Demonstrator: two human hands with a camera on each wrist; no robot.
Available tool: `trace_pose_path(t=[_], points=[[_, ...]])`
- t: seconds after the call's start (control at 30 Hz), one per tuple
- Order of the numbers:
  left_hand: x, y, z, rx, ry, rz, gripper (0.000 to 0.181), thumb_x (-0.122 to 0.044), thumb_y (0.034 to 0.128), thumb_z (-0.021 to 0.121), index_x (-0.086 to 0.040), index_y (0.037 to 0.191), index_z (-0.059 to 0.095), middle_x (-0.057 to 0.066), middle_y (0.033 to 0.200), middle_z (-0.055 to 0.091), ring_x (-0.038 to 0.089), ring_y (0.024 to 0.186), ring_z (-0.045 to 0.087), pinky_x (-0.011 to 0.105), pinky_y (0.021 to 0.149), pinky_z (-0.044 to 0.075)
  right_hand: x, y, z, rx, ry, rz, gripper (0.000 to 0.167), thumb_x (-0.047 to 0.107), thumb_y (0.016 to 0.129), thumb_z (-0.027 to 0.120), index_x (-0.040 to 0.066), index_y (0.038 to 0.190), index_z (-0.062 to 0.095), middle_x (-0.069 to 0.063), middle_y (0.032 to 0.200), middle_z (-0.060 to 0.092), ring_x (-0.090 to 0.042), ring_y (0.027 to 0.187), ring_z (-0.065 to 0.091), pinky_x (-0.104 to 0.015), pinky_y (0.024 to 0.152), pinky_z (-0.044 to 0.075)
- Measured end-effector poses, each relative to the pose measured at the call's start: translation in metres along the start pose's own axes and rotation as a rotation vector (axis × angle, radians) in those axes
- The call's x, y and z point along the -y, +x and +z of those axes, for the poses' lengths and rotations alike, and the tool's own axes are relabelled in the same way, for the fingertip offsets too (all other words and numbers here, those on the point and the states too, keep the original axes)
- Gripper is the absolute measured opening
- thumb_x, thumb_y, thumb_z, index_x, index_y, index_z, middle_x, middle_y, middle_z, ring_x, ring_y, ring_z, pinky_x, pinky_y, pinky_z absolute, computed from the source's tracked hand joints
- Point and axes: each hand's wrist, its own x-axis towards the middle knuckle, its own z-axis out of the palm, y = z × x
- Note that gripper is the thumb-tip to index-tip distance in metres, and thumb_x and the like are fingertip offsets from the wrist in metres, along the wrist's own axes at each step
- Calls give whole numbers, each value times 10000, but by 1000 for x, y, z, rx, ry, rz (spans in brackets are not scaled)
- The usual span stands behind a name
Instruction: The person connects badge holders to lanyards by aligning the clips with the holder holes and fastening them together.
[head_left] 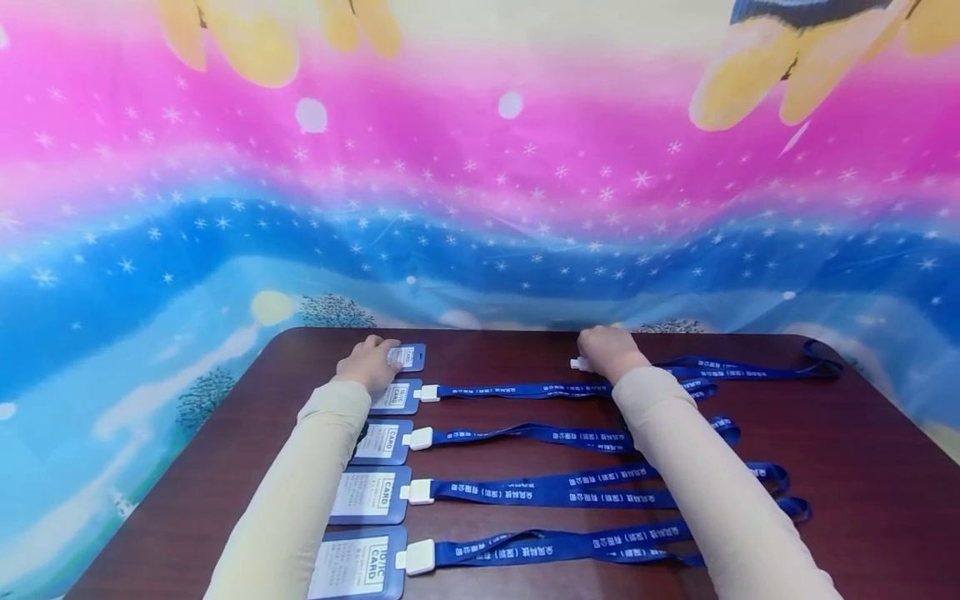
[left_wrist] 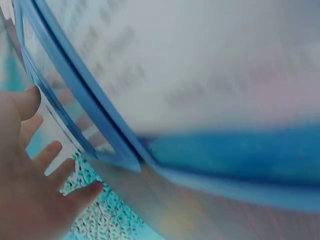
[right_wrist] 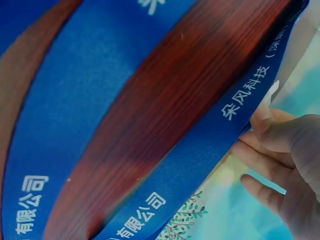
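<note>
My left hand [head_left: 365, 365] is at the far card holder [head_left: 411, 357], a blue-edged badge with a white card, lying at the table's back left. In the left wrist view its thumb touches a blue card edge [left_wrist: 55, 107], and the other fingers are loosely spread. Farther right, my right hand [head_left: 611, 354] pinches a blue lanyard [head_left: 720, 367] close to its white clip [head_left: 579, 363]. That lanyard's strap trails right across the tabletop. Thumb and forefinger meet on the strap [right_wrist: 215, 142] in the right wrist view. The far card holder and this clip lie apart.
Several card holders [head_left: 371, 493] line up in a column toward the near edge, each joined by a white clip [head_left: 422, 492] to a blue lanyard [head_left: 555, 493] stretched right. They lie on a dark red-brown table [head_left: 495, 354]. A colourful printed cloth [head_left: 480, 208] hangs behind it.
</note>
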Motion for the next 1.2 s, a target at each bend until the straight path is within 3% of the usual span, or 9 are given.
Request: trace_pose_path(t=[0.27, 0.53, 0.83, 1.03, 1.2], points=[[-14, 0, 5, 52, -5, -17, 558, -260, 1042, 471, -153, 1564, 307, 244, 1557, 270, 467, 1410, 268, 653, 1074, 284, 2, 0, 3, 7, -3, 11, 202, 89, 877, 730, 110, 706, 624, -10, 641, 572, -184, 604, 489, -377, 645, 459], [-23, 10, 12, 19, 14, -19, 496, -238, 1036, 492, -157, 1520, 414, 243, 1503, 342, 471, 1332, 383, 618, 994, 405, 2, 1, 5, -4, 30, 14, 107, 54, 874, 718, 89, 779, 682, -22, 713, 618, -195, 666, 551, -411, 710, 503], [-35, 4, 5, -22, 38, -19, 464, -262, 996, 605, -145, 1438, 530, 230, 1439, 426, 444, 1271, 456, 586, 960, 441, 4, 5, 2, -9, 15, -14, 156, 113, 904, 729, 89, 761, 671, -15, 666, 580, -181, 619, 493, -360, 629, 444], [-41, 2, 5, -37, 51, -34, 438, -246, 979, 638, -115, 1392, 572, 214, 1391, 490, 437, 1237, 500, 563, 972, 451, 11, 12, 0, 45, -9, -43, 211, 166, 945, 694, 103, 751, 639, -20, 653, 561, -162, 599, 436, -327, 595, 401], [-44, 4, 3, -38, 56, -44, 445, -262, 976, 646, -128, 1394, 575, 196, 1402, 491, 429, 1242, 500, 553, 977, 451, 13, 16, -6, 65, -16, -52, 173, 163, 946, 688, 100, 790, 649, -23, 672, 573, -184, 613, 484, -359, 624, 448]])
